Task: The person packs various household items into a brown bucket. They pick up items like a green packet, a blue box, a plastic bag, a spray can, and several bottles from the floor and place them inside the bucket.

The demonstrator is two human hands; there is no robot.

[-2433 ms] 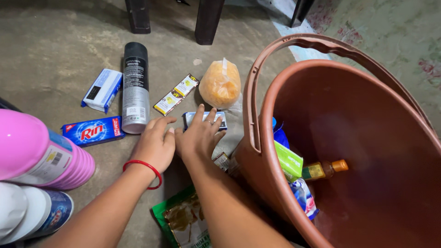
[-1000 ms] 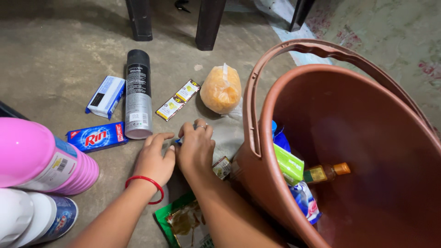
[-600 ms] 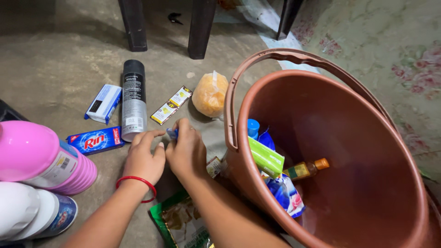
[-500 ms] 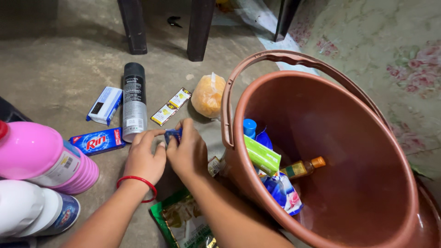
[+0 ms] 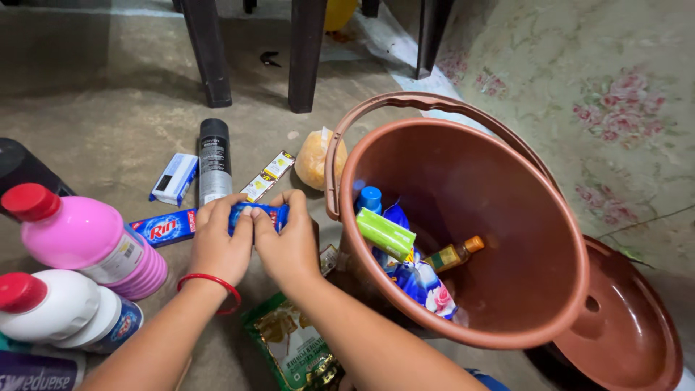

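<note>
We hold a small blue wrapped packet [image 5: 258, 214] between both hands, left hand [image 5: 221, 242] and right hand [image 5: 288, 239] pinching its ends, lifted, it seems, just off the concrete floor [image 5: 94, 108]; the brown plastic bucket [image 5: 507, 217] stands just beside, a black spray can [image 5: 213, 159] and pink bottle [image 5: 94, 242] lie near

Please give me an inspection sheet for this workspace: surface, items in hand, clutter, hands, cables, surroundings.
Surface: bare concrete floor.
Items in hand: small blue packet, held between both hands beside the brown bucket.
Clutter: pink bottle, white bottle, blue soap bar, grey spray can, white-blue box, yellow sachet strip, orange bag, green pouch; more packets and a small amber bottle inside the bucket.
Hands: left hand and right hand each have a grip on the packet.
Cables: nothing seen.
Surroundings: dark furniture legs, bucket lid, floral mat.
</note>
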